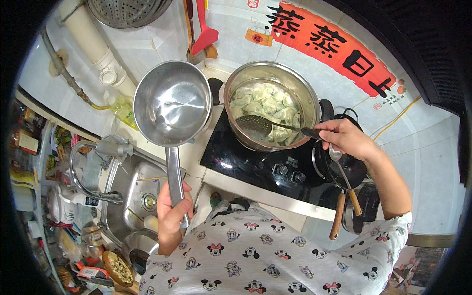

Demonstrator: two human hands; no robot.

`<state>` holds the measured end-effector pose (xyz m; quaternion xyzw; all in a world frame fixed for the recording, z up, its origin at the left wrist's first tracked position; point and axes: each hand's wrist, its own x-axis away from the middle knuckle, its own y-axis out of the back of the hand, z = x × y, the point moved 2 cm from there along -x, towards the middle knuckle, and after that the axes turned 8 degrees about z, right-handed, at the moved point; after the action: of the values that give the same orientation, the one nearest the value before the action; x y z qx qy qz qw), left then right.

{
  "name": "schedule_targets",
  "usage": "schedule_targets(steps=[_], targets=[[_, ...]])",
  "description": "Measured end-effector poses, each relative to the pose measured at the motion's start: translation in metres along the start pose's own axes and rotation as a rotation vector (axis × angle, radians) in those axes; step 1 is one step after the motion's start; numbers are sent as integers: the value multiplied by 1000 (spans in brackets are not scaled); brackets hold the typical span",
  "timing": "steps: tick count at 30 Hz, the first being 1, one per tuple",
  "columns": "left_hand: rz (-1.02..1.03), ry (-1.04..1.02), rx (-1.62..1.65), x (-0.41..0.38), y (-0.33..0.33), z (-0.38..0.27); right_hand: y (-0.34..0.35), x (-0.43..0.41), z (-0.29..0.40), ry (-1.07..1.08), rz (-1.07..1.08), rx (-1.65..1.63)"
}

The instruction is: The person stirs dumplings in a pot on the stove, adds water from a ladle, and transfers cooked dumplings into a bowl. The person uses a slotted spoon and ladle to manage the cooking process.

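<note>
My left hand (pixel 174 212) grips the handle of a stainless steel saucepan (pixel 173 105), held up beside the stove; a little clear liquid seems to lie in its bottom. With my right hand (pixel 346 138) I hold the dark handle of a perforated skimmer (pixel 254 124). Its head rests among dumplings (pixel 273 99) inside a large steel pot (pixel 272 148). That pot stands on a black glass cooktop (pixel 236 162). Beneath my right hand, a metal spoon with a wooden handle (pixel 354 202) lies over a black pan (pixel 350 167).
A stainless sink (pixel 121 195) with a curved faucet (pixel 75 173) is at the left. Behind the saucepan stands a bottle of yellow-green liquid (pixel 123 110). Spatulas (pixel 204 37) hang on the tiled wall. A wooden pan handle (pixel 337 217) juts over the counter edge at right.
</note>
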<state>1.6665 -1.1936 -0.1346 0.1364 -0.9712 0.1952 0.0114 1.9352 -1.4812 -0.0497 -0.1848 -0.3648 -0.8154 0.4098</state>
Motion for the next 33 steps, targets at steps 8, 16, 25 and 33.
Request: schedule_targets(steps=[8,16,25,33], targets=[[25,-61,0,5,4,7,-12,-41,-16,-30,-26,-430],[15,-128,-22,6,0,9,-10,-53,-29,64,-191,-342],[83,-66,-23,7,-6,2,-8,30,-31,312,-570,205],[124,-47,-29,5,-9,5,23,78,-34,119,-351,-255]])
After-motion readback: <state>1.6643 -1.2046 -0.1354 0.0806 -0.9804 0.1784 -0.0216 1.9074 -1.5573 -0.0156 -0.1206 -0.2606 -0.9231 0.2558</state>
